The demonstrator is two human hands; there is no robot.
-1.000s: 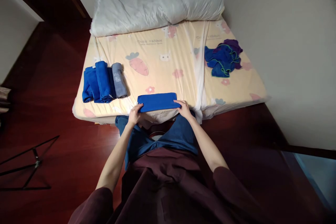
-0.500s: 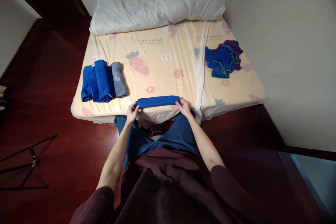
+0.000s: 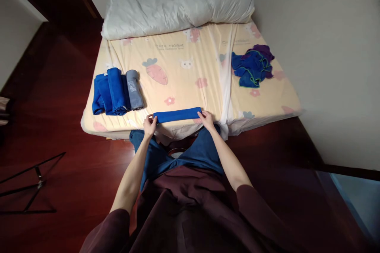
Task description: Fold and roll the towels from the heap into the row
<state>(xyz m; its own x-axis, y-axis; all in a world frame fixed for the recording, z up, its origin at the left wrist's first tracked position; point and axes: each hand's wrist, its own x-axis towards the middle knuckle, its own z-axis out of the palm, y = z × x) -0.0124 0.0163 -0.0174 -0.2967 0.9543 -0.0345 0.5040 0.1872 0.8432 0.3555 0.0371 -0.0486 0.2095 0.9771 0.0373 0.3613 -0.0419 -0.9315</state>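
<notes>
A blue towel [image 3: 177, 115], folded into a long narrow strip, lies across the front edge of the bed. My left hand [image 3: 150, 125] pinches its left end between thumb and fingers. At the other end, my right hand [image 3: 206, 120] grips the right corner the same way. To the left sits a group of folded blue towels [image 3: 114, 91], with a rolled grey towel [image 3: 134, 90] against their right side. A loose heap of blue cloths with green edging [image 3: 252, 67] lies on the right, partly over a purple cloth [image 3: 265, 52].
The bed [image 3: 184, 83] has a yellow sheet with carrot and rabbit prints. A white quilt [image 3: 178, 2] is bunched at its far end. Black stand legs [image 3: 37, 184] rest on the dark red floor at the left. A wall [image 3: 320, 55] runs along the right.
The folded strip now looks flatter and smoother, and its right end has shifted slightly left with my right hand. Both hands stay at its ends.
</notes>
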